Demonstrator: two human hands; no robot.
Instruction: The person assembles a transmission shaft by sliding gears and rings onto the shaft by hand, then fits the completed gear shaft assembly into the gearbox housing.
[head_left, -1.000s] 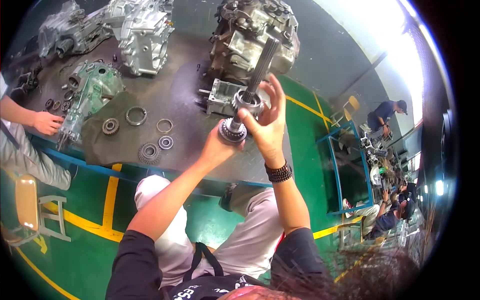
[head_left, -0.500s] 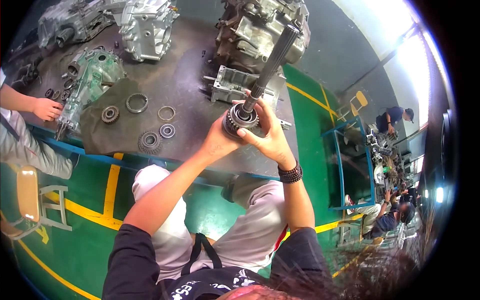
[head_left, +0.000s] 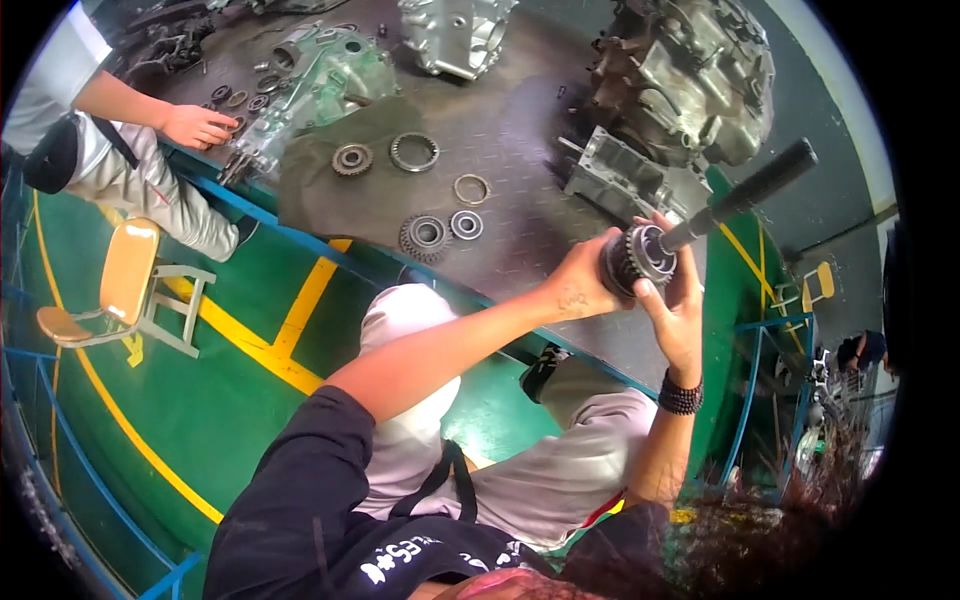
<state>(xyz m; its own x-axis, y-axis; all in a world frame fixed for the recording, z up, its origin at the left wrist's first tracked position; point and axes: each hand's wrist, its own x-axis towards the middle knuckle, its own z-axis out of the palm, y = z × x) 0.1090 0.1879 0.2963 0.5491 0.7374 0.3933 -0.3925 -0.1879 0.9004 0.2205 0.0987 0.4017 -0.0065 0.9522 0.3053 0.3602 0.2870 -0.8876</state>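
loose gears and rings on table [head_left: 520,130]: 5 | chairs: 2 | shafts: 1

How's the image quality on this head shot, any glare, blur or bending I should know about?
Head view: strong fisheye bending, so the blue platform edge and yellow floor stripe curve; black corners ring the frame; bright washed-out light at the upper right; the dark splined shaft with its gear and both hands, left and right, look reasonably sharp.

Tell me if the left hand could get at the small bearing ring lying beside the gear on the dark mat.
Probably not now: the left hand grips the gear on the shaft, though nothing blocks the bearing ring.
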